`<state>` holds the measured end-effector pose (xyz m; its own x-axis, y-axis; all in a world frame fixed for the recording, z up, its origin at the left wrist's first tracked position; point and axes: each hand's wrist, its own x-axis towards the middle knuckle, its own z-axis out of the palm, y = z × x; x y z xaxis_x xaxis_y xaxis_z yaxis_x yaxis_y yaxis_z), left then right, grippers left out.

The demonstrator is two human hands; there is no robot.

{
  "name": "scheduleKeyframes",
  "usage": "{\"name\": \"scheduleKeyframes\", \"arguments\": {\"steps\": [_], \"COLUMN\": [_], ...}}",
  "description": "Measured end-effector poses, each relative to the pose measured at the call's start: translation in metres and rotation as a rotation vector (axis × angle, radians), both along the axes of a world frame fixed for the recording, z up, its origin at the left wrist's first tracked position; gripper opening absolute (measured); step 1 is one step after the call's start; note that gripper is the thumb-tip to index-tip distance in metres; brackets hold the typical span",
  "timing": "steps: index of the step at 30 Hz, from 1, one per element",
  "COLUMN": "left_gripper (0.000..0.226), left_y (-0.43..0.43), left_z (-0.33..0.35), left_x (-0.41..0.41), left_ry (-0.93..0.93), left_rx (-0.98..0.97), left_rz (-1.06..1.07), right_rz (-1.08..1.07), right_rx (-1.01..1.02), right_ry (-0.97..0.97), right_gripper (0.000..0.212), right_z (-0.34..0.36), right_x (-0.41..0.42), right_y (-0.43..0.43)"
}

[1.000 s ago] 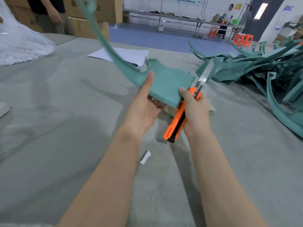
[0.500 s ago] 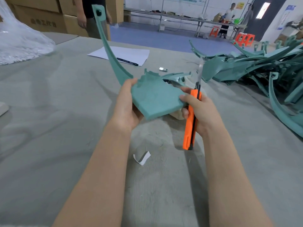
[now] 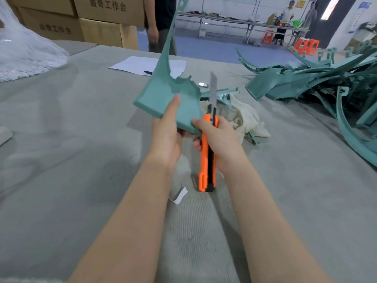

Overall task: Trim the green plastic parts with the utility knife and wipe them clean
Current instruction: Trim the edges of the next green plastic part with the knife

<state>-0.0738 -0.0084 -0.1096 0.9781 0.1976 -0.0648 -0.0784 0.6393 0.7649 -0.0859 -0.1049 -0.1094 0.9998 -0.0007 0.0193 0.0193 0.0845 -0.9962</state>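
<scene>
Head view: green plastic part held above the counter, long arm pointing up. Left hand grips its lower edge, thumb flat on the face. Right hand has its fingers closed round the utility knife, blade extended just beside the part's right edge. Judged: trimming under way, wiping not begun; white cloth lies behind the hands. Pile of green parts far right, status unclear.
</scene>
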Motion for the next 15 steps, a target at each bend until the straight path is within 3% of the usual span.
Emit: {"name": "scheduleKeyframes", "arguments": {"steps": [2,5,10,15], "left_gripper": [0.024,0.011,0.011,0.009], "left_y": [0.011,0.024,0.029,0.029], "left_z": [-0.001,0.000,0.004,0.007], "left_x": [0.003,0.003,-0.003,-0.003], "left_ry": [0.055,0.082,0.120,0.120], "left_rx": [-0.109,-0.182,-0.118,-0.220], "left_rz": [0.049,0.019,-0.187,-0.211], "right_rz": [0.050,-0.038,-0.253,-0.195], "right_rx": [-0.148,-0.120,-0.145,-0.173], "right_ry": [-0.077,-0.067,-0.080,-0.188], "right_gripper": [0.019,0.035,0.051,0.054], "right_z": [0.001,0.007,0.009,0.008], "right_x": [0.000,0.001,0.006,0.004], "right_y": [-0.004,-0.016,-0.042,-0.044]}}
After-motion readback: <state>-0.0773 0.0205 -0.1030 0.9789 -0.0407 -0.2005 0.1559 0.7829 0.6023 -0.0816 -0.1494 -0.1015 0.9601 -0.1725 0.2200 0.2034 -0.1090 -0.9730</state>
